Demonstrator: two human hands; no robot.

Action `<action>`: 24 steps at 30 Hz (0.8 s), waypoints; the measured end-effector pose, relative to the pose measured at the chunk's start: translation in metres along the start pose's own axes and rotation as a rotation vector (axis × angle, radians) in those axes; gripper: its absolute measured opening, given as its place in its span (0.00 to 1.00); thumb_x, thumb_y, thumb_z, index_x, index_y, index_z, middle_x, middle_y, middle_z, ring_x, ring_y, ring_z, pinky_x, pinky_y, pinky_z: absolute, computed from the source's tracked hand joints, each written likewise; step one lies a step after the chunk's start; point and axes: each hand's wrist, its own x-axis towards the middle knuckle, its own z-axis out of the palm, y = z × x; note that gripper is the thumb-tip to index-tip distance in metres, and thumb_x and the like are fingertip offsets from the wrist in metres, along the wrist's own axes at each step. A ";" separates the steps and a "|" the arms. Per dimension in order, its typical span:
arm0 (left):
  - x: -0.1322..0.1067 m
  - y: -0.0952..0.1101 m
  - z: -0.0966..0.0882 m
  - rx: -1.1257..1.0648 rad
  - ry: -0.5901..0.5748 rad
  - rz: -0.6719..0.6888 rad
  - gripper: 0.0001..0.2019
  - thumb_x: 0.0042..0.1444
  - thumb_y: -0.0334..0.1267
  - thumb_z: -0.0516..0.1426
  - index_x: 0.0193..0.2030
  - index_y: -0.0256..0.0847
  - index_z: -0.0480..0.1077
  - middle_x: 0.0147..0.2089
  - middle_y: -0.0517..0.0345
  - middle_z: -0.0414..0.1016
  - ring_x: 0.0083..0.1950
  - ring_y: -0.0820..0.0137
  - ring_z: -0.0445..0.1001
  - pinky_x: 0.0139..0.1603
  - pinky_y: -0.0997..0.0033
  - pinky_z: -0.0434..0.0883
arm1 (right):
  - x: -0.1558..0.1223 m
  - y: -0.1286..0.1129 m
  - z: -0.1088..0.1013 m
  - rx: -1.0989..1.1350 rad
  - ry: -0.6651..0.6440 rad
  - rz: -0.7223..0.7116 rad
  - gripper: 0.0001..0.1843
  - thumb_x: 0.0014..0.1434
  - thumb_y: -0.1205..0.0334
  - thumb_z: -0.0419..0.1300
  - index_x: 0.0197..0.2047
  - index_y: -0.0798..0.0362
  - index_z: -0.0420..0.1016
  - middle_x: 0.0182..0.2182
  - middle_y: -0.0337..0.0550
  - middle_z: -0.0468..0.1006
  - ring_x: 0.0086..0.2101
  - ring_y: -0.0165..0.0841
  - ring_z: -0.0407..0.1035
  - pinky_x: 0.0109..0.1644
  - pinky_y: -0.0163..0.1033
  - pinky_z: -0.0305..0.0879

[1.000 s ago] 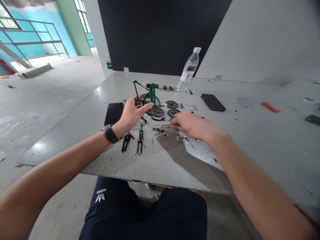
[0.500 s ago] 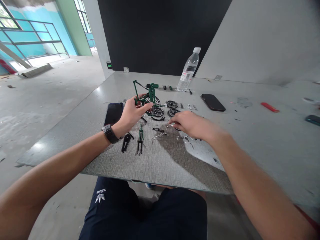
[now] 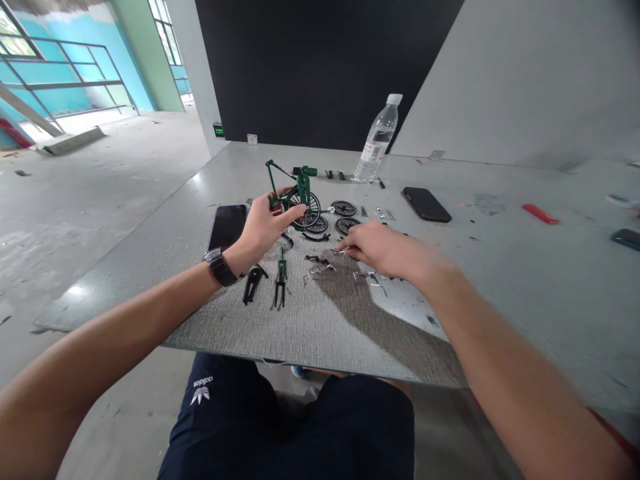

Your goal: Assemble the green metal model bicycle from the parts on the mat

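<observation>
My left hand (image 3: 267, 223) is closed around a green model bicycle frame (image 3: 304, 181) with a black spoked wheel fitted in it, held just above the table. Low over the tabletop, my right hand (image 3: 377, 248) has its fingertips pinched together beside small silvery parts (image 3: 342, 251); what is between them is too small to make out. Loose wheels (image 3: 344, 209) lie between the hands. Closer to me are a green and black fork (image 3: 281, 283), a black frame-like part (image 3: 254, 285), a curved black strip (image 3: 316, 237) and thin bent metal rods (image 3: 379, 287).
A clear water bottle (image 3: 376, 143) stands at the back of the grey table (image 3: 300, 333). A dark phone (image 3: 426, 204) lies right of the parts, another dark flat device (image 3: 227, 227) by my left wrist. Farther right are a red object (image 3: 541, 214) and a dark item (image 3: 626, 239).
Almost nothing differs. Both hands keep their places, the left with the model bicycle frame and the right pinching low over the small parts.
</observation>
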 end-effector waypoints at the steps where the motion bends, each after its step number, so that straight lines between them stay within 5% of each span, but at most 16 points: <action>1: 0.000 -0.001 0.000 -0.002 -0.002 0.003 0.17 0.54 0.40 0.66 0.49 0.35 0.75 0.39 0.50 0.81 0.38 0.68 0.78 0.43 0.65 0.75 | 0.000 0.000 0.000 0.003 0.000 0.001 0.18 0.66 0.55 0.56 0.47 0.54 0.85 0.34 0.54 0.81 0.29 0.37 0.70 0.36 0.44 0.65; 24: 0.002 -0.007 -0.002 0.003 -0.011 0.025 0.19 0.56 0.41 0.66 0.52 0.35 0.75 0.41 0.49 0.81 0.39 0.68 0.79 0.43 0.66 0.75 | 0.006 0.004 0.003 0.054 -0.009 -0.001 0.13 0.65 0.53 0.60 0.39 0.52 0.82 0.24 0.43 0.67 0.26 0.35 0.63 0.40 0.46 0.60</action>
